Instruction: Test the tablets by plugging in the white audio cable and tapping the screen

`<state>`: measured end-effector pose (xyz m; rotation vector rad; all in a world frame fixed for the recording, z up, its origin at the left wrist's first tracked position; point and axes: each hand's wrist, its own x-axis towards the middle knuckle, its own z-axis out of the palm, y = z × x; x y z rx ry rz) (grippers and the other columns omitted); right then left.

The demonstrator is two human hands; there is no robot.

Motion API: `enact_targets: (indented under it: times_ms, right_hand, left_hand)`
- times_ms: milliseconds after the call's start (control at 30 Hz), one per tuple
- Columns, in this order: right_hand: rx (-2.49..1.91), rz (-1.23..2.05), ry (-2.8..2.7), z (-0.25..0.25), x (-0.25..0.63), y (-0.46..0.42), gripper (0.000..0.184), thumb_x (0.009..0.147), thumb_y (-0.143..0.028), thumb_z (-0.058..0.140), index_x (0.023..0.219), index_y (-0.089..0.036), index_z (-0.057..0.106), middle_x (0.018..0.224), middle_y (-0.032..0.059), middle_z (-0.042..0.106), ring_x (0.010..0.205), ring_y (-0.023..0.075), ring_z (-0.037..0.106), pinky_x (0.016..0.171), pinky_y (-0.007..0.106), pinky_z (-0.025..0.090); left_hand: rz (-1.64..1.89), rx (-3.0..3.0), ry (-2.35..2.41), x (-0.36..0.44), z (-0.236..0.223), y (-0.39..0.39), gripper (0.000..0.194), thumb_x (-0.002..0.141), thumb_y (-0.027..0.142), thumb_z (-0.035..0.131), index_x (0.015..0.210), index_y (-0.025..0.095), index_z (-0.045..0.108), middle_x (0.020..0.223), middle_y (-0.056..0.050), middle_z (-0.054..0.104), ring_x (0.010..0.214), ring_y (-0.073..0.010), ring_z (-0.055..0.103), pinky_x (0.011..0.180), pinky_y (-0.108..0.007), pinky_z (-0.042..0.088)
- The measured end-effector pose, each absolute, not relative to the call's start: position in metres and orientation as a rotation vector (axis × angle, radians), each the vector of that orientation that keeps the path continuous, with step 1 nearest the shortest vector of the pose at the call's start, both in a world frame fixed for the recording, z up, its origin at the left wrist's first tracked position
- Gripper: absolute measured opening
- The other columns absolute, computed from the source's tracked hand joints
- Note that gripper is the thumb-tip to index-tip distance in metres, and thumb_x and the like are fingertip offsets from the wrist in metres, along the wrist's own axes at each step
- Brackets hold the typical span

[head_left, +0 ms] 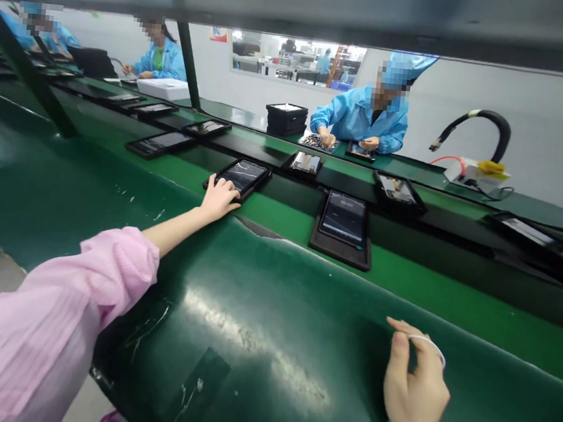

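My left hand [219,198], arm stretched out in a pink sleeve, grips the near edge of a dark tablet in a black tray [241,176] on the green conveyor belt [405,278]. Close to me, my right hand [415,389] rests on the glossy green bench top [257,343] with a thin white cable [431,344] looped over its fingers. Another tablet in a tray [343,225], screen lit, lies on the belt between my hands.
Several more tablets in trays ride the belt, such as one at the right [397,191]. Across it, a person in a blue coat [361,119] handles a device beside a black box [286,117]. A black hose on a white unit [477,166] stands at the right.
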<state>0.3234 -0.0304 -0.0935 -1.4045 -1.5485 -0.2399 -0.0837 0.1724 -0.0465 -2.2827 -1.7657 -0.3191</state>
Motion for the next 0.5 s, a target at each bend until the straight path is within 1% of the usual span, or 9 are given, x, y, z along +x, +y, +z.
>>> enact_targets:
  times_ms: [67,133,233,333,433,500]
  right_hand:
    - [-1.406,-0.240,-1.533,-0.094,0.324,-0.030,0.037,0.101,-0.050,0.041,0.086,-0.021,0.058,0.089,0.0104,0.072,0.086,0.0270,0.065,0.087,0.045,0.047]
    - [-1.412,-0.240,-1.524,-0.094,0.324,-0.031,0.037,0.101,-0.051,0.041,0.086,-0.021,0.058,0.089,0.0107,0.072,0.086,0.0272,0.065,0.085,0.044,0.047]
    - [-1.418,-0.246,-1.525,-0.093,0.323,-0.031,0.036,0.101,-0.050,0.042,0.086,-0.021,0.057,0.090,0.0111,0.071,0.086,0.0265,0.064,0.082,0.042,0.046]
    - [-1.403,-0.252,-1.520,-0.093,0.321,-0.030,0.035,0.101,-0.048,0.042,0.086,-0.021,0.057,0.090,0.0112,0.071,0.086,0.0257,0.064,0.084,0.041,0.046]
    - [-1.380,-0.252,-1.511,-0.093,0.320,-0.030,0.036,0.101,-0.050,0.042,0.086,-0.020,0.057,0.089,0.0111,0.071,0.086,0.0260,0.064,0.085,0.042,0.045]
    - [-1.389,-0.241,-1.507,-0.094,0.321,-0.030,0.039,0.101,-0.052,0.041,0.086,-0.021,0.058,0.089,0.0109,0.071,0.085,0.0261,0.064,0.085,0.043,0.046]
  left_hand:
    - [-0.208,-2.322,-1.706,-0.094,-0.041,0.182,0.020,0.090,0.033,0.065,0.099,0.016,0.065,0.111,-0.008,0.064,0.115,-0.0281,0.054,0.108,-0.056,0.029]
    - [-0.108,-2.382,-1.629,-0.095,-0.036,0.191,0.019,0.089,0.032,0.067,0.096,0.015,0.065,0.106,-0.007,0.065,0.113,-0.0274,0.055,0.107,-0.054,0.031]
    - [0.011,-2.487,-1.510,-0.089,-0.029,0.202,0.013,0.085,0.027,0.070,0.087,0.015,0.066,0.100,-0.006,0.066,0.113,-0.0273,0.055,0.108,-0.055,0.030]
    - [0.087,-2.579,-1.408,-0.083,-0.024,0.209,0.006,0.082,0.019,0.070,0.080,0.016,0.066,0.097,-0.006,0.067,0.114,-0.0270,0.055,0.109,-0.055,0.029]
    - [0.111,-2.622,-1.334,-0.078,-0.021,0.208,0.003,0.084,0.017,0.068,0.084,0.016,0.066,0.101,-0.006,0.066,0.113,-0.0257,0.056,0.108,-0.054,0.034]
    - [0.079,-2.609,-1.300,-0.073,-0.019,0.203,0.007,0.086,0.019,0.068,0.092,0.015,0.067,0.105,-0.006,0.066,0.114,-0.0259,0.056,0.107,-0.054,0.035]
